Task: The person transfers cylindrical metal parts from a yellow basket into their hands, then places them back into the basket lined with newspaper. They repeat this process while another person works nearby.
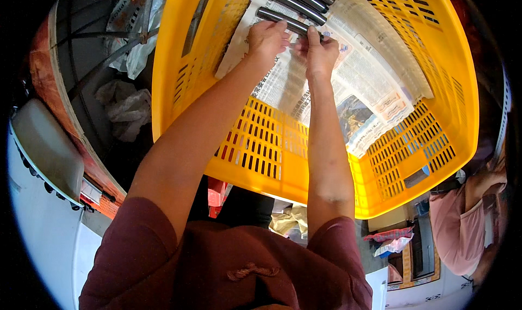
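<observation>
Both my arms reach down into a large yellow plastic basket with slotted walls. Newspaper lines its bottom. My left hand grips the left end of a shiny black tube-like piece, and my right hand has hold of its right end, thumb on top. Just beyond it, more black tube-like pieces lie side by side on the newspaper at the far end. My fingertips are partly hidden under the held piece.
Left of the basket are metal bars and crumpled plastic bags. A white rounded tub-like object stands at the far left. At the right edge is another person in a pink top. Red plaid cloth lies at the lower right.
</observation>
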Tool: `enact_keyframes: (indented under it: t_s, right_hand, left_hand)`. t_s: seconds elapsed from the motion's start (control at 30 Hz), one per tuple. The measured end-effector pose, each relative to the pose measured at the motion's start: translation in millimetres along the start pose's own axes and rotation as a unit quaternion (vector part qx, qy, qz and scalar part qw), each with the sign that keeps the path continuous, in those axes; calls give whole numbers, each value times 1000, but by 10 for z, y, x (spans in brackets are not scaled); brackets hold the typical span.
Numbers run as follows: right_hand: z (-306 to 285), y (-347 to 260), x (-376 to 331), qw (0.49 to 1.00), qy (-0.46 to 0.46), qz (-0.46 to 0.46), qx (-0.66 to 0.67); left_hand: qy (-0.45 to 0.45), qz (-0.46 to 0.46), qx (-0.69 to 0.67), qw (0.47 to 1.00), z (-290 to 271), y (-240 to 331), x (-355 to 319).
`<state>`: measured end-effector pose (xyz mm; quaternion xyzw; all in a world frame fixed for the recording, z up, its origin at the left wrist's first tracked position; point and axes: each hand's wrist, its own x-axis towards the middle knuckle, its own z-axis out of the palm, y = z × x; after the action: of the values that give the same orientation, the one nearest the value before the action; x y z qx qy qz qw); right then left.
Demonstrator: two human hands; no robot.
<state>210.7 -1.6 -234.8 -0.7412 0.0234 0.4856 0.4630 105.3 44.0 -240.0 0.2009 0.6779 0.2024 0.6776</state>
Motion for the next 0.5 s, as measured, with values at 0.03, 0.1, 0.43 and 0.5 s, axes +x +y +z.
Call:
enact_keyframes:
  t_s: [0.03,0.1,0.43,0.5]
  right_hand:
    - [-5,81,57,999,-5,-33,-38]
    - [-9,193,170,988,-14,-103,-113]
    - [-115,-273,254,915,42,-213,-340]
    - [-112,-263,346,868,3,-304,-393]
  left_hand:
    - [-10,-32,-4,999,30,56,-11]
    - [15,-72,-16,997,116,145,-14]
    - [-73,-44,-34,996,-18,21,180]
    - [-84,-44,-14,995,-22,74,175]
